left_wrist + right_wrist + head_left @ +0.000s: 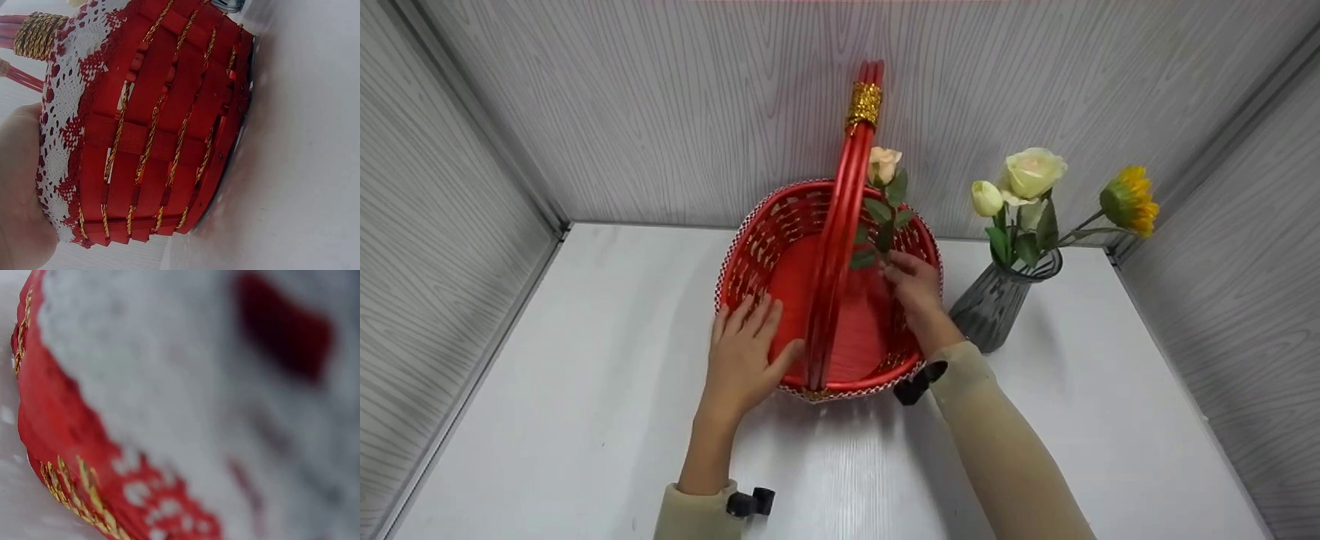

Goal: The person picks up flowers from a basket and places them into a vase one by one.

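Note:
A red woven basket with a tall arched handle and lace trim stands on the table. Over its left front rim lies my left hand, fingers fairly straight and spread. In the left wrist view, part of that hand shows beside the lace edge. My right hand reaches inside the right side and pinches the stem of a peach rose with green leaves. The bloom stands upright behind the handle; the stem's lower end is hidden. Blurred lace fills most of the right wrist view.
Right of the basket, a grey ribbed glass vase stands close to my right forearm. It holds a cream rose, a pale tulip and a yellow sunflower leaning right. Wood-grain panels enclose the white table at the back and sides.

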A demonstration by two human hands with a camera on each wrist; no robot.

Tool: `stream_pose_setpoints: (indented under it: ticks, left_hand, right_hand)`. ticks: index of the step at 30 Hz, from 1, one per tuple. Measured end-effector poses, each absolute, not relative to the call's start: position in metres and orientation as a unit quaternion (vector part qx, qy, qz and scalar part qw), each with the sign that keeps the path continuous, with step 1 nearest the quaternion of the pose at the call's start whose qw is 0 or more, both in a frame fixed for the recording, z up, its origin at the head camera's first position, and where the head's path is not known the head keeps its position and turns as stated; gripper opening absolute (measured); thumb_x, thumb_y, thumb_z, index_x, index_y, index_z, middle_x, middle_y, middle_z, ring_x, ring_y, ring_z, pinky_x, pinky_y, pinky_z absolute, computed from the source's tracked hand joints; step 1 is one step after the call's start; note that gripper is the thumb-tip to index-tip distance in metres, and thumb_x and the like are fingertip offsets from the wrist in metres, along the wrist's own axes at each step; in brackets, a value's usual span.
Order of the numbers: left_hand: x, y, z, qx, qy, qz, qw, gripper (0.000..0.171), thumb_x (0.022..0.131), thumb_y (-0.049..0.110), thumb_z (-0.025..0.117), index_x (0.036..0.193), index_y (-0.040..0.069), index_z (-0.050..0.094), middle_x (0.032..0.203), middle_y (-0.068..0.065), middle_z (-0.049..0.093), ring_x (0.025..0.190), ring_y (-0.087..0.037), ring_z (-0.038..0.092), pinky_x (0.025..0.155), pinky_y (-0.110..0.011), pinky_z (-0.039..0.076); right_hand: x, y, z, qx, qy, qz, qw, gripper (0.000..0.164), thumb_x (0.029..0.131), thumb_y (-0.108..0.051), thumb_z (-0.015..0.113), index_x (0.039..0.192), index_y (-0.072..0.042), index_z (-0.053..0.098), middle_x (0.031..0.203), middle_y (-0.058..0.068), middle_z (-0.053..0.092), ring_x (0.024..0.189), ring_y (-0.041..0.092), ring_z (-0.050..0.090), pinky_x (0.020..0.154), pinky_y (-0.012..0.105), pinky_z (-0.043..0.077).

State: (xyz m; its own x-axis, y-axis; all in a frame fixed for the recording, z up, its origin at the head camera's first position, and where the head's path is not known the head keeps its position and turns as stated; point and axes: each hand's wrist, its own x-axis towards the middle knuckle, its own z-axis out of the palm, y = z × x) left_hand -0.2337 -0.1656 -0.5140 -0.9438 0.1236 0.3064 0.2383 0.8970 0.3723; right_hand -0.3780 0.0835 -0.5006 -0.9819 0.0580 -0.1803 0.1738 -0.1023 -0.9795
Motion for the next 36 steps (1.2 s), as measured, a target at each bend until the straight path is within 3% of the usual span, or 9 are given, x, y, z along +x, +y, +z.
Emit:
stream_pose_setpoints:
  ticks: [4, 9, 14, 18, 22, 30, 36]
  left_hand:
    - [-0.234, -0.166, -0.514, -0.092, -0.965, -0.206, 0.136, 0.072, 0.098, 0.06, 0.045, 0.152, 0.011, 0.042, 0.157, -0.012, 0.04, 0.148, -0.035, 0.03, 0.123, -0.055, 0.005]
    - [-0.234, -0.166, -0.515, -0.09, -0.964, -0.205, 0.142, 0.072, 0.098, 0.059, 0.046, 0.151, 0.011, 0.043, 0.156, -0.012, 0.041, 0.148, -0.034, 0.031, 0.123, -0.055, 0.006]
    - [-0.234, -0.166, -0.514, -0.091, -0.964, -0.206, 0.143, 0.073, 0.098, 0.061, 0.045, 0.152, 0.011, 0.043, 0.156, -0.011, 0.041, 0.148, -0.034, 0.03, 0.123, -0.054, 0.005]
    - [-0.234, -0.166, -0.514, -0.091, -0.965, -0.205, 0.14, 0.073, 0.098, 0.06, 0.044, 0.152, 0.012, 0.042, 0.157, -0.011, 0.041, 0.148, -0.034, 0.03, 0.123, -0.054, 0.005]
    - [-0.234, -0.167, -0.515, -0.09, -0.966, -0.202, 0.134, 0.072, 0.098, 0.06, 0.044, 0.152, 0.012, 0.042, 0.157, -0.011, 0.04, 0.149, -0.034, 0.03, 0.123, -0.054, 0.006]
    - [-0.236, -0.167, -0.515, -0.093, -0.965, -0.204, 0.136, 0.071, 0.099, 0.058, 0.045, 0.151, 0.011, 0.043, 0.157, -0.012, 0.04, 0.149, -0.034, 0.029, 0.123, -0.054, 0.006]
    - [-0.235, -0.168, -0.515, -0.09, -0.965, -0.205, 0.136, 0.07, 0.099, 0.058, 0.045, 0.152, 0.012, 0.043, 0.157, -0.011, 0.04, 0.149, -0.034, 0.029, 0.123, -0.055, 0.006]
  right_hand:
    - [-0.379, 0.084, -0.499, 0.076, 0.635, -0.768, 0.027, 0.034, 0.099, -0.001, 0.058, 0.133, 0.002, 0.059, 0.124, 0.022, 0.064, 0.113, 0.034, 0.063, 0.094, 0.039, 0.052]
    - [-0.379, 0.083, -0.499, 0.071, 0.592, -0.802, 0.031, 0.036, 0.099, 0.001, 0.057, 0.135, 0.002, 0.056, 0.126, 0.026, 0.061, 0.104, 0.03, 0.064, 0.101, 0.048, 0.049]
    - [-0.377, 0.084, -0.498, 0.071, 0.577, -0.813, 0.047, 0.04, 0.099, 0.001, 0.057, 0.138, 0.001, 0.052, 0.129, 0.028, 0.059, 0.093, 0.021, 0.067, 0.088, 0.037, 0.057]
    - [-0.376, 0.083, -0.497, 0.064, 0.568, -0.818, 0.056, 0.042, 0.098, 0.001, 0.057, 0.14, 0.002, 0.05, 0.119, 0.022, 0.065, 0.087, 0.017, 0.068, 0.076, 0.028, 0.059]
    - [-0.376, 0.083, -0.496, 0.061, 0.564, -0.82, 0.067, 0.04, 0.098, -0.001, 0.059, 0.137, 0.002, 0.053, 0.115, 0.018, 0.067, 0.086, 0.017, 0.069, 0.077, 0.03, 0.06]
    - [-0.376, 0.086, -0.495, 0.06, 0.585, -0.803, 0.095, 0.038, 0.096, -0.006, 0.065, 0.133, -0.002, 0.058, 0.124, 0.023, 0.065, 0.098, 0.026, 0.07, 0.084, 0.036, 0.06]
    - [-0.374, 0.087, -0.49, 0.046, 0.58, -0.804, 0.122, 0.039, 0.096, -0.006, 0.065, 0.134, -0.001, 0.057, 0.113, 0.014, 0.069, 0.098, 0.026, 0.07, 0.083, 0.033, 0.06]
